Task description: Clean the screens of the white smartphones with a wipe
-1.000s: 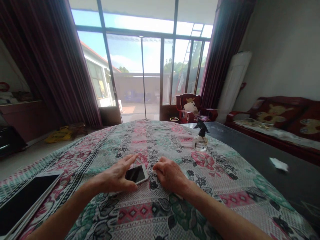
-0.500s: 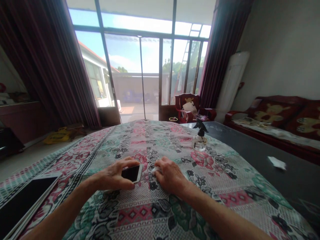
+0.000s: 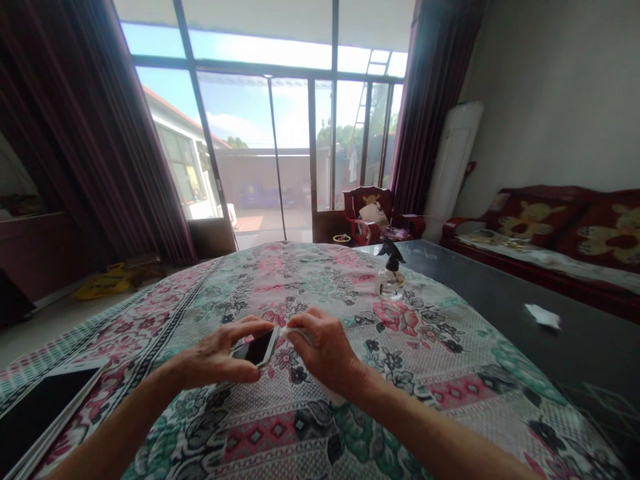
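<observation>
My left hand grips a white-edged smartphone by its long sides, thumb in front and fingers behind. The phone is tilted, its dark screen facing up. My right hand pinches a small piece of white tissue or cloth between thumb and fingers. That white piece meets the phone's right end, close to its edge. Under both hands spreads a flowered tablecloth in pink, green and grey.
A clear spray bottle with a black trigger head stands beyond my right hand. At lower left lies a dark-screened tablet or laptop. A crumpled white paper rests on the dark table at right, before a red sofa.
My right hand has moved left and up, bringing the white piece against the phone's end. The phone is tilted more now. The whole view has shifted slightly.
</observation>
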### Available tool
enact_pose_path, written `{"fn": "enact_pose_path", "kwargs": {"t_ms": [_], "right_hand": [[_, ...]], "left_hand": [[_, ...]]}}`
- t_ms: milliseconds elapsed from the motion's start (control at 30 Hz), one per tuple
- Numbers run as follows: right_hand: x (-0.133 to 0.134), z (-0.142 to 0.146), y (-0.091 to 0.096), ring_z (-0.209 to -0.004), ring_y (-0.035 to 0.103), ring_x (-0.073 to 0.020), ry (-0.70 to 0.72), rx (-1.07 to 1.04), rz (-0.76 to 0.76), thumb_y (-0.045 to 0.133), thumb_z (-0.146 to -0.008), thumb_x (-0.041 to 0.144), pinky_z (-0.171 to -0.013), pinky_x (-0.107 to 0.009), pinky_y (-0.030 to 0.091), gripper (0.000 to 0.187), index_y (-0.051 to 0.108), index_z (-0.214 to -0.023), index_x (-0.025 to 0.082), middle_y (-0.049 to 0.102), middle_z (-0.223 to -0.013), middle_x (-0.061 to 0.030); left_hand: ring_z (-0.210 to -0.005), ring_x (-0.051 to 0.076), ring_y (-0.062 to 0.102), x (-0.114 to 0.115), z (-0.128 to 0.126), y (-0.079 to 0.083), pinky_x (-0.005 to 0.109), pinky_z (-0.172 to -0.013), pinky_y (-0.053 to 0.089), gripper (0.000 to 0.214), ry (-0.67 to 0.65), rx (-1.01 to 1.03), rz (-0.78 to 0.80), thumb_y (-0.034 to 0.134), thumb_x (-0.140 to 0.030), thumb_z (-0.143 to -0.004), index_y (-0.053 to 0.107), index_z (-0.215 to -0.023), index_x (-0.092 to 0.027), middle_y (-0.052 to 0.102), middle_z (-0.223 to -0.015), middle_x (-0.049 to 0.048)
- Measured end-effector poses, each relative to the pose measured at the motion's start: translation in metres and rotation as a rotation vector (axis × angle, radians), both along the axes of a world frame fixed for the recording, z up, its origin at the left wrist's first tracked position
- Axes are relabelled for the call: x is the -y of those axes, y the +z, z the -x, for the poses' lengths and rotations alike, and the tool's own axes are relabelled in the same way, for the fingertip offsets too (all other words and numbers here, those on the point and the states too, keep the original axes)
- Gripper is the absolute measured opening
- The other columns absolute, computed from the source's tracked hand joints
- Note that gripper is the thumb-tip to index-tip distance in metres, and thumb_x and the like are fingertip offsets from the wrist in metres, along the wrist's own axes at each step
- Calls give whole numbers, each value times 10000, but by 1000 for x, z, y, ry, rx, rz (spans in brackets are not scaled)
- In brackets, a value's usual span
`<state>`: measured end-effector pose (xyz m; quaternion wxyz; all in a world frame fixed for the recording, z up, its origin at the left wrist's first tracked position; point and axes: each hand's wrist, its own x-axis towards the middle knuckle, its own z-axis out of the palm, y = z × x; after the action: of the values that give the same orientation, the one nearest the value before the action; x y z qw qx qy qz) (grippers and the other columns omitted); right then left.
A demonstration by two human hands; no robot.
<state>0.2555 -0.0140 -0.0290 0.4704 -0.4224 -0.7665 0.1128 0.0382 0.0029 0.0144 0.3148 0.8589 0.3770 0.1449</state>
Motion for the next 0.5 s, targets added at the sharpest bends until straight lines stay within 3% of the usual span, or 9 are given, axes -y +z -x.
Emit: {"fn": "enact_pose_path", "kwargs": {"t_ms": [267,500], "right_hand": [[3,3,3,-729,576,-117,30,-73,-66,605,-808,233,-704,-254,449,78,675,-804,201,620,-769,-12],[19,9,12,-734,575,-109,131,-80,-38,548,-848,250,-696,-251,463,133,678,-851,226,612,-785,-6]], "left_hand": [[-1081,265,493,1,-3,1,352,-962,380,638,-68,78,37,663,-482,-693,523,-1284,-289,583,-1176,3],[-1136,287,468,-10,5,-14,384,-998,366,692,-59,120,67,674,-539,-651,527,-1280,-290,566,-1237,10]]}}
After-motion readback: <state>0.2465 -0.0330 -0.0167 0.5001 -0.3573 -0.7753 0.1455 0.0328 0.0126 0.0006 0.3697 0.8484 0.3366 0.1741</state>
